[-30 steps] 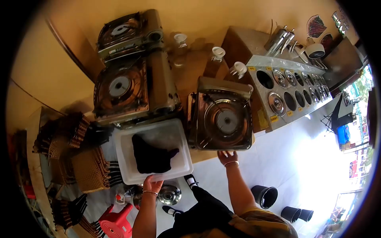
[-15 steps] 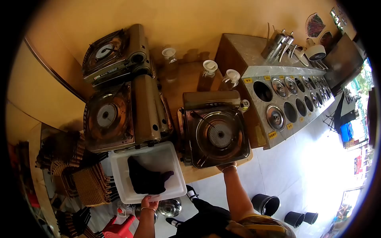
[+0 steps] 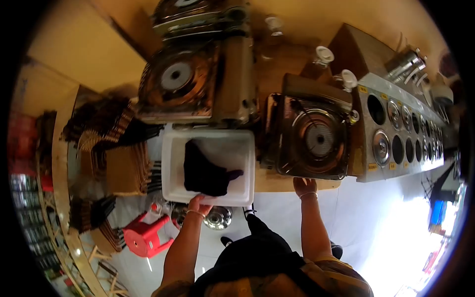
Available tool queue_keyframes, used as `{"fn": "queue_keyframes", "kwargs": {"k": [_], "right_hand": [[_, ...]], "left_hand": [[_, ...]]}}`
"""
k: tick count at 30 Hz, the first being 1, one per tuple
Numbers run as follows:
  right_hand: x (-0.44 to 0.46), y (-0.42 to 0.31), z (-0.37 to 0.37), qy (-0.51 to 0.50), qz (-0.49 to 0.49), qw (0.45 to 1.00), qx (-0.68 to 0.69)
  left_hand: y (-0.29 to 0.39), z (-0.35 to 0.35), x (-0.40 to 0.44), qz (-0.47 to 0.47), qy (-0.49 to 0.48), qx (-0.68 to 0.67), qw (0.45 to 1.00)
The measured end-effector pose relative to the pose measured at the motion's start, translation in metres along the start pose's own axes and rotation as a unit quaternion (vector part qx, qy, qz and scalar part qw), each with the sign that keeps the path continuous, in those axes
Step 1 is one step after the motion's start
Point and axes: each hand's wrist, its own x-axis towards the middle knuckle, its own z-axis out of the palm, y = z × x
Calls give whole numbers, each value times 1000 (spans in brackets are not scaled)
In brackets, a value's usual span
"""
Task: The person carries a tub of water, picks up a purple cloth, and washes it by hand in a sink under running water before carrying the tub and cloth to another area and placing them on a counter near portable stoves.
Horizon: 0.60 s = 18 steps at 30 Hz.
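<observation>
My left hand (image 3: 198, 204) is closed on the near rim of a white plastic tub (image 3: 170, 185). Inside the tub lies a crumpled dark cloth (image 3: 205, 171) with a purple end. At the front edge of a portable gas stove (image 3: 316, 138) is my right hand (image 3: 305, 187), its fingers curled against the edge and their tips partly hidden below it. That stove sits on a wooden table (image 3: 267, 183). Left of it, behind the tub, stands another portable gas stove (image 3: 178, 74), with one more stove (image 3: 198, 17) farther back.
White-lidded glass jugs (image 3: 324, 57) stand behind the right stove. A metal counter (image 3: 366, 166) with round wells and lids runs along the right. Stacked woven chairs (image 3: 123, 168) crowd the left, with a red stool (image 3: 143, 237) and metal pot lids (image 3: 217, 218) below the tub.
My view has turned and shifted, so the stoves and tub appear farther up and to the right. Both hands stay at the tub and the stove; more of my right hand shows.
</observation>
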Motion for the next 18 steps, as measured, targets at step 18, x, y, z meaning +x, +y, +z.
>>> {"fn": "queue_keyframes", "kwargs": {"k": [18], "right_hand": [[-170, 186, -46, -294, 461, 705, -453]], "left_hand": [[-114, -196, -287, 175, -115, 243, 947]]}}
